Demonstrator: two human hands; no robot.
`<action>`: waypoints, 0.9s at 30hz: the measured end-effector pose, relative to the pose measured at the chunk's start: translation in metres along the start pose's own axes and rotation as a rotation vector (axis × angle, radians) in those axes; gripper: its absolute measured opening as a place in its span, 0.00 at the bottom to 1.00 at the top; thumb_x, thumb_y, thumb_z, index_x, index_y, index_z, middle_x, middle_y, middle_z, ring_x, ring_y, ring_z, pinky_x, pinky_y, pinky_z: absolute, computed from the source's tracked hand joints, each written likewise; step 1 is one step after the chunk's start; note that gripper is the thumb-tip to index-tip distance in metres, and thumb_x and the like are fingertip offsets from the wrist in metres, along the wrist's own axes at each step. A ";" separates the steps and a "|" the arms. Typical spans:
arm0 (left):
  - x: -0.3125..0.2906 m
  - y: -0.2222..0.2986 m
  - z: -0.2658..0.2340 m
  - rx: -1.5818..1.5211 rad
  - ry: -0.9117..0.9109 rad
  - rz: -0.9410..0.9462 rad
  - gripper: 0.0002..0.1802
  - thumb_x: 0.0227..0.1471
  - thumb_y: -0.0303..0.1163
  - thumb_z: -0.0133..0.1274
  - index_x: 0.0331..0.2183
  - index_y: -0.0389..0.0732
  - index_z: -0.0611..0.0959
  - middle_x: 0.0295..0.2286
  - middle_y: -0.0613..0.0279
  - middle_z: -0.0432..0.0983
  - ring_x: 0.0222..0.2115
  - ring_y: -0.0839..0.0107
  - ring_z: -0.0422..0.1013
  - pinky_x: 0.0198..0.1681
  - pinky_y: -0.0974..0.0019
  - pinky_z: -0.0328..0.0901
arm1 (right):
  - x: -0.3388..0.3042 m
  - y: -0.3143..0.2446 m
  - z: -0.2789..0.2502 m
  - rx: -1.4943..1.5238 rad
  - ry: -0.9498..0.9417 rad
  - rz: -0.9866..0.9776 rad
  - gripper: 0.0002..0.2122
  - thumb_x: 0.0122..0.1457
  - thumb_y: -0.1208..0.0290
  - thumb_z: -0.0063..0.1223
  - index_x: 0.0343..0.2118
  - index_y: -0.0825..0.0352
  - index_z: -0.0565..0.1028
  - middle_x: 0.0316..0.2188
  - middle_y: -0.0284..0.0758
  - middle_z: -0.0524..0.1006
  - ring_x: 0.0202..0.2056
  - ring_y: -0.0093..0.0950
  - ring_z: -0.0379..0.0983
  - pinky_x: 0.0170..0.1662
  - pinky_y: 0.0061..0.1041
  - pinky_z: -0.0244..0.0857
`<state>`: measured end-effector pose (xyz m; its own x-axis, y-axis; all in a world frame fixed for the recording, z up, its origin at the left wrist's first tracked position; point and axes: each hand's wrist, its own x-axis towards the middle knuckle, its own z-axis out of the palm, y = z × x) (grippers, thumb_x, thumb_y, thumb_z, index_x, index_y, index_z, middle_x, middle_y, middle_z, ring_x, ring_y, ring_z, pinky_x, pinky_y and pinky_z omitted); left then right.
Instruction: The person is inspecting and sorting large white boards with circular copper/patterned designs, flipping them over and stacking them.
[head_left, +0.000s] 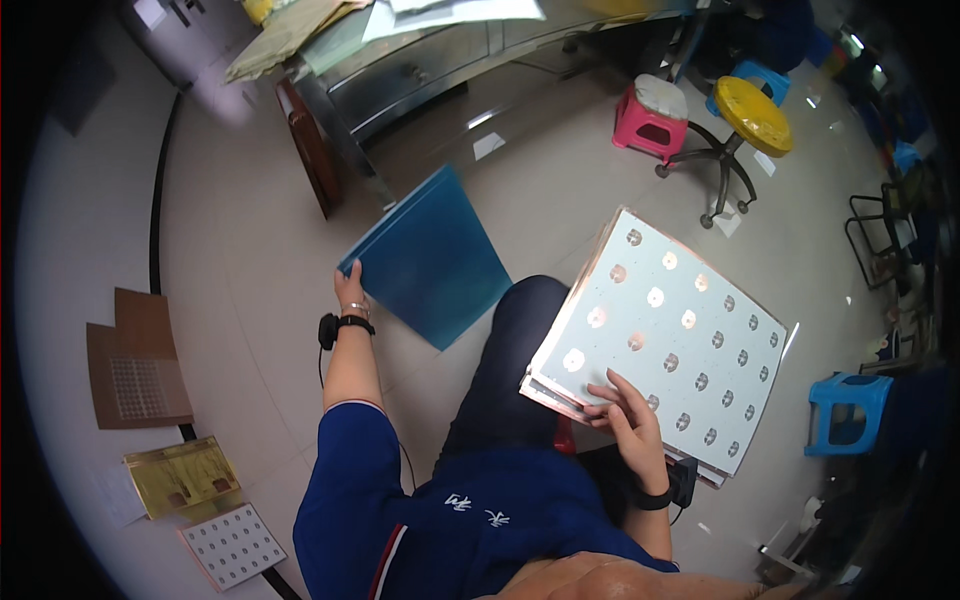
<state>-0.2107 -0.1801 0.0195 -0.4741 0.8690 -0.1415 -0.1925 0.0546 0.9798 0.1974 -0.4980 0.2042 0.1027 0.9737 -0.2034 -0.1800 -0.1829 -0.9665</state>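
My left hand (350, 286) grips the left corner of a flat teal-blue square panel (432, 262), fingers closed around its edge. The panel is tilted over the floor in front of my left side, and a second edge shows along its upper left side. Over my right thigh lies a stack of pale sheets (668, 335), the top one printed with rows of small round motifs, some shiny and some dark. My right hand (630, 418) rests at the stack's near left edge with fingers apart. Whether its fingertips press on the top sheet is hard to see.
Ahead stands a metal desk (420, 85) with papers on top. A pink stool (650, 120) and a yellow wheeled stool (745, 115) stand at the far right, a blue stool (845, 413) nearer right. Brown cardboard (140, 370) and another patterned sheet (233, 546) lean at the left wall.
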 end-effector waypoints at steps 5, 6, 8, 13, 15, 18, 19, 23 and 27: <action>-0.031 -0.010 -0.008 -0.040 -0.090 0.058 0.15 0.50 0.32 0.54 0.39 0.37 0.72 0.35 0.63 0.71 0.37 0.73 0.66 0.45 0.70 0.59 | -0.010 0.005 -0.015 0.006 0.015 0.000 0.19 0.60 0.77 0.36 0.55 0.72 0.58 0.46 0.46 0.69 0.39 0.27 0.72 0.40 0.20 0.67; -0.038 -0.011 -0.008 -0.039 -0.078 0.074 0.15 0.50 0.32 0.54 0.39 0.37 0.72 0.35 0.63 0.71 0.37 0.73 0.66 0.45 0.70 0.59 | -0.011 0.006 -0.017 0.001 0.027 0.016 0.19 0.60 0.77 0.36 0.55 0.73 0.58 0.46 0.46 0.69 0.39 0.27 0.72 0.40 0.19 0.67; -0.053 -0.009 -0.007 -0.115 -0.099 0.019 0.11 0.51 0.29 0.52 0.36 0.36 0.72 0.31 0.66 0.71 0.32 0.77 0.66 0.40 0.73 0.61 | -0.011 0.007 -0.020 0.013 0.014 0.016 0.19 0.60 0.77 0.36 0.55 0.72 0.58 0.46 0.46 0.69 0.39 0.27 0.72 0.39 0.19 0.68; -0.057 0.004 0.006 0.029 -0.162 0.197 0.09 0.53 0.32 0.50 0.35 0.38 0.72 0.30 0.70 0.69 0.33 0.80 0.63 0.40 0.76 0.58 | -0.005 0.007 -0.021 -0.020 0.011 0.043 0.19 0.60 0.76 0.37 0.54 0.72 0.59 0.46 0.46 0.69 0.39 0.26 0.72 0.37 0.18 0.68; -0.048 0.010 0.010 0.056 -0.149 0.167 0.10 0.53 0.34 0.50 0.35 0.38 0.72 0.30 0.70 0.68 0.33 0.80 0.62 0.40 0.76 0.57 | -0.004 0.006 -0.020 -0.069 0.022 0.027 0.18 0.60 0.76 0.37 0.54 0.72 0.59 0.46 0.46 0.69 0.38 0.25 0.72 0.36 0.17 0.69; -0.033 0.013 0.014 0.118 -0.163 0.141 0.13 0.53 0.36 0.50 0.37 0.38 0.72 0.32 0.68 0.69 0.34 0.79 0.62 0.41 0.74 0.57 | -0.002 0.006 -0.019 -0.073 0.048 0.050 0.18 0.60 0.75 0.37 0.54 0.72 0.60 0.46 0.46 0.69 0.37 0.24 0.72 0.34 0.17 0.69; -0.029 0.013 0.017 0.103 -0.129 0.146 0.16 0.53 0.37 0.50 0.39 0.37 0.71 0.33 0.66 0.69 0.36 0.77 0.63 0.43 0.74 0.58 | -0.002 0.006 -0.018 -0.071 0.034 0.047 0.18 0.60 0.75 0.37 0.54 0.72 0.60 0.46 0.46 0.69 0.37 0.24 0.72 0.34 0.17 0.69; -0.013 0.013 0.033 0.124 -0.019 0.133 0.27 0.52 0.42 0.51 0.46 0.34 0.65 0.40 0.59 0.67 0.41 0.72 0.63 0.48 0.70 0.57 | 0.000 0.007 -0.017 -0.072 0.074 0.087 0.18 0.61 0.74 0.37 0.53 0.71 0.60 0.44 0.45 0.70 0.36 0.23 0.72 0.32 0.15 0.69; -0.011 0.017 0.041 0.108 -0.019 0.094 0.32 0.51 0.44 0.51 0.49 0.32 0.60 0.43 0.56 0.65 0.45 0.69 0.61 0.50 0.68 0.55 | 0.003 0.009 -0.015 -0.056 0.099 0.100 0.17 0.61 0.73 0.38 0.53 0.71 0.61 0.44 0.44 0.71 0.34 0.23 0.73 0.31 0.14 0.68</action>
<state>-0.1740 -0.1684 0.0433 -0.4692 0.8819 -0.0469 -0.0538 0.0245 0.9982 0.2105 -0.4984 0.1928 0.1835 0.9326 -0.3109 -0.1395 -0.2883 -0.9473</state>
